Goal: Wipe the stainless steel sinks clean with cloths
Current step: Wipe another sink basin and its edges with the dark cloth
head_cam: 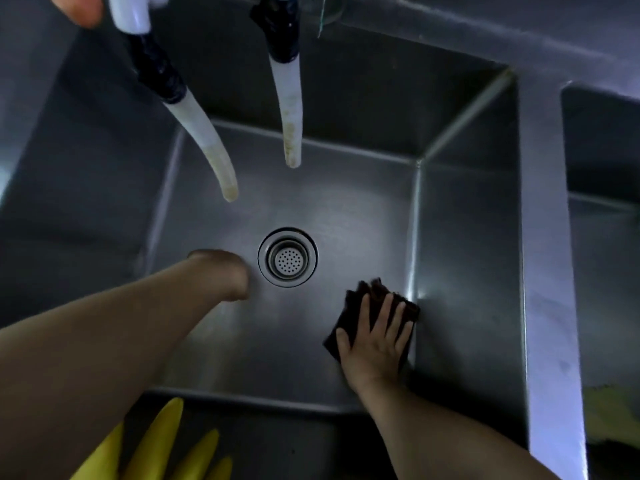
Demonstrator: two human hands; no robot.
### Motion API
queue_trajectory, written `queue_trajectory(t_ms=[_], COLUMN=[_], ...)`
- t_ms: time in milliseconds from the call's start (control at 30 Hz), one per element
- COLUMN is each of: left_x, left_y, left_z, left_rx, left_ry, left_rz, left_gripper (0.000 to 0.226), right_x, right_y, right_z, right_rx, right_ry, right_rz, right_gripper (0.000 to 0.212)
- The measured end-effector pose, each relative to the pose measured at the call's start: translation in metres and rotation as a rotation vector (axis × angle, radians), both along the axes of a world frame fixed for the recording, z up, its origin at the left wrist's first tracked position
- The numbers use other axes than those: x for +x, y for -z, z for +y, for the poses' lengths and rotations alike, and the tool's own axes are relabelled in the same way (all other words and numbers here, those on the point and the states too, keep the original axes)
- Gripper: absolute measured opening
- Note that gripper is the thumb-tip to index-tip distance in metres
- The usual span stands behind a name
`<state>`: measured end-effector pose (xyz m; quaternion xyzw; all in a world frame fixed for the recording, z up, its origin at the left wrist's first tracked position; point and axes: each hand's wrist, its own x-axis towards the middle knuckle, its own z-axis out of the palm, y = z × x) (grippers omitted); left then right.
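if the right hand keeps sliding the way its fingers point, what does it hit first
Most likely the sink's right wall. The right hand lies flat on the dark cloth on the sink floor, fingers pointing up and slightly right toward the corner seam. The cloth's front edge would touch first; the drain lies well left.

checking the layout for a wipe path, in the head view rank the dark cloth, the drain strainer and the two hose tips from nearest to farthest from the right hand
1. dark cloth: directly under the right hand, at the basin's right wall.
2. drain strainer: up and left, mid-floor.
3. right hose tip: hanging above the drain.
4. left hose tip: farther left; by image position these two tips are nearly too close to call.
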<state>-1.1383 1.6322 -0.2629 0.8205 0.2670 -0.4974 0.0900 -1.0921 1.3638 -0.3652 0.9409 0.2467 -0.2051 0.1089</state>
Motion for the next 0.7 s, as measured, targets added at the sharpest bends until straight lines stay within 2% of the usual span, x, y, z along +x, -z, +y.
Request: queue_trajectory(t_ms=[67, 133, 233, 433, 533, 700], left_x=[0.004, 0.001, -0.017, -0.080, -0.106, -0.123], left_y=[-0.015, -0.029, -0.046, -0.069, -0.072, -0.064], left_z=[-0.002, 0.000, 0.010, 0.033, 0.037, 0.036], left_rx=[-0.076, -0.111, -0.066, 0.070, 0.164, 0.180], left_ry=[0.012, 0.047, 0.049, 0.033, 0.104, 0.018], left_rz=[-0.059, -0.095, -0.156, -0.295, -0.316, -0.415], left_gripper=[0.032, 0.041, 0.055, 0.056, 0.055, 0.050], right_x=[0.015, 0.038, 0.083, 0.149, 0.151, 0.110], right_y=[0.001, 0.001, 0.005, 0.017, 0.017, 0.010], right_z=[0.004, 0.018, 0.049, 0.102, 0.105, 0.081], right_rx=[0.025, 0.070, 0.107, 0.131, 0.136, 0.202], right_ry=[-0.054, -0.096, -0.165, -0.201, -0.201, -0.394], right_rz=[0.003, -0.027, -0.098, -0.169, -0.168, -0.143], right_gripper=[0.082, 0.082, 0.079, 0.073, 0.071, 0.071])
